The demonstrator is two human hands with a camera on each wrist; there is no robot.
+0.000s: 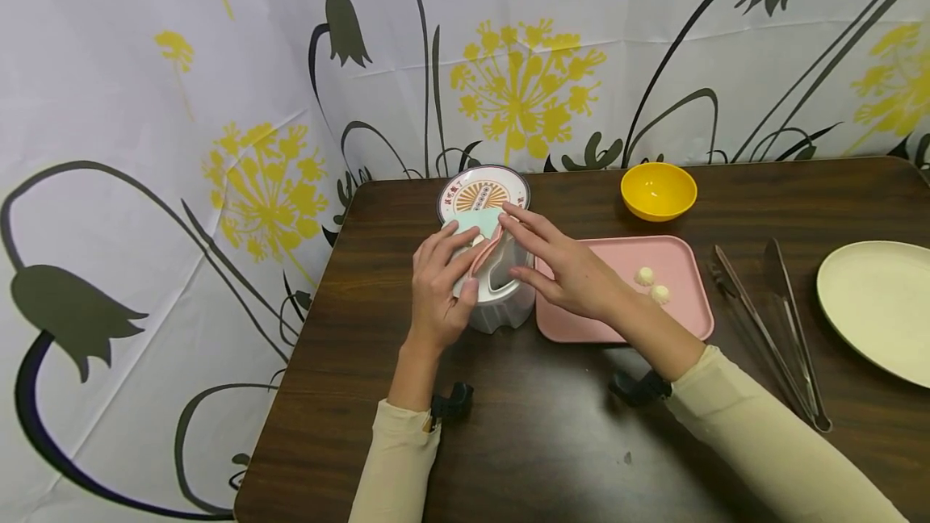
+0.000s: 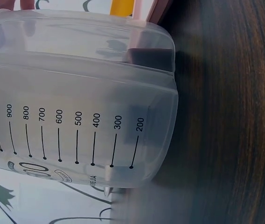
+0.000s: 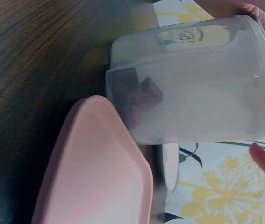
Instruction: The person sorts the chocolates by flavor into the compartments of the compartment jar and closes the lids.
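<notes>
A bold backdrop (image 1: 109,79) here, white splashed with yellow flower bursts and dark grey-green bells! The tabletop (image 1: 530,442) runs deep brown with darker grain. Now the container (image 1: 504,315): milky, see-through, black numerals and lines, mint green on its lid (image 1: 479,220), and the blocks (image 3: 148,91) showing dark brown! A white dish (image 1: 483,186) flashes orange sunburst and red characters. Pink tray (image 1: 683,265), creamy balls (image 1: 644,276), bright yellow bowl (image 1: 658,192), silvery tongs (image 1: 802,353), pale cream plate (image 1: 886,305), beige sleeves (image 1: 398,454)!
</notes>
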